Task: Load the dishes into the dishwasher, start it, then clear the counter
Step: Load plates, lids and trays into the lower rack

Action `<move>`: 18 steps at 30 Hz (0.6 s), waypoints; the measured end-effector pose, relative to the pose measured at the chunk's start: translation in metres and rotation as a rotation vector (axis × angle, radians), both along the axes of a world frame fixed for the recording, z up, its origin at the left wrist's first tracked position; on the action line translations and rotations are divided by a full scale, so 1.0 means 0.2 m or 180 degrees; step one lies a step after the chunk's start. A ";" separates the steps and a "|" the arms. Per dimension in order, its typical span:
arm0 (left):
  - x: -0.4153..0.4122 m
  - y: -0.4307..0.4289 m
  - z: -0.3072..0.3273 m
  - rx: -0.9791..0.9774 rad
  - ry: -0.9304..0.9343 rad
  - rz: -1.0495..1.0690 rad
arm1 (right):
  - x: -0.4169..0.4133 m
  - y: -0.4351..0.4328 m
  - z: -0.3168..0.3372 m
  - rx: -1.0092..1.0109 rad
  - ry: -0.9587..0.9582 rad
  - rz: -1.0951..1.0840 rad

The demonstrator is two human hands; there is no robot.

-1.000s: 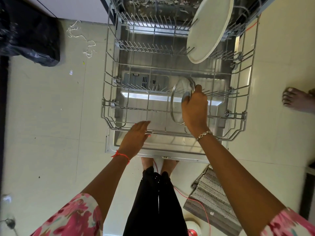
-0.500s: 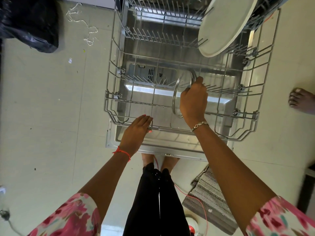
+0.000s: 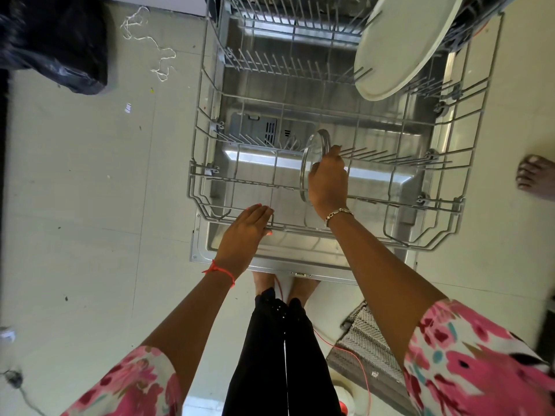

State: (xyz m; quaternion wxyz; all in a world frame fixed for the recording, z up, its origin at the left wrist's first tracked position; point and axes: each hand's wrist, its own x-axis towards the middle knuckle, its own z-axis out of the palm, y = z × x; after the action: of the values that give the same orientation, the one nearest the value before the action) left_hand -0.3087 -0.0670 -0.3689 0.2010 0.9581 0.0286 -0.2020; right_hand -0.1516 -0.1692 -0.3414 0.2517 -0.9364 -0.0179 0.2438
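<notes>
Two dishes occupy the rack (image 3: pixel 204 187): a white plate (image 3: pixel 402 46) leaning at the far right corner, and a glass lid (image 3: pixel 313 148) held on edge among the near prongs. The right hand (image 3: pixel 327 181) is clamped on the lid's rim. The left hand (image 3: pixel 244 232) rests on the rack's front rail, and we cannot tell whether it clasps the wire. We judge that the lid, if released unseated, could tip or roll and strike the wire, chipping the glass. The steeply leaning plate might slide when the rack is pushed in. We find no brand, label or writing legible anywhere.
</notes>
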 end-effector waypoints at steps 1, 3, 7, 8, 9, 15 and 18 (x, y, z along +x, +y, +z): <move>0.00 0.00 0.00 -0.0017 0.0004 -0.0010 | 0.00 -0.01 -0.01 0.0020 0.0048 0.0030; 0.00 0.00 0.01 -0.0056 0.0008 -0.0003 | 0.01 -0.02 -0.03 0.0075 0.0203 0.0072; 0.00 0.01 0.01 -0.0091 0.0110 0.0009 | 0.05 -0.06 -0.04 0.0432 0.0639 0.0177; 0.01 0.01 0.01 -0.0153 0.0193 0.0059 | 0.05 -0.08 -0.04 0.0504 0.0743 0.0155; 0.00 0.01 0.01 -0.0173 0.0246 0.0108 | 0.06 -0.09 -0.03 0.0539 0.0794 0.0113; 0.00 0.09 0.26 -0.0133 0.0316 0.0205 | 0.04 -0.13 0.26 0.0121 0.0717 0.0512; 0.03 0.21 0.58 -0.0185 0.0419 0.0445 | 0.00 -0.07 0.58 -0.0055 0.0630 0.1014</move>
State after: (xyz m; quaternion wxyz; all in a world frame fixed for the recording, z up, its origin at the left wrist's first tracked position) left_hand -0.3026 -0.0249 -0.2524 0.2399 0.9322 0.1027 -0.2507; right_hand -0.1518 -0.1825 -0.2249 0.2024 -0.8953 -0.1390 0.3716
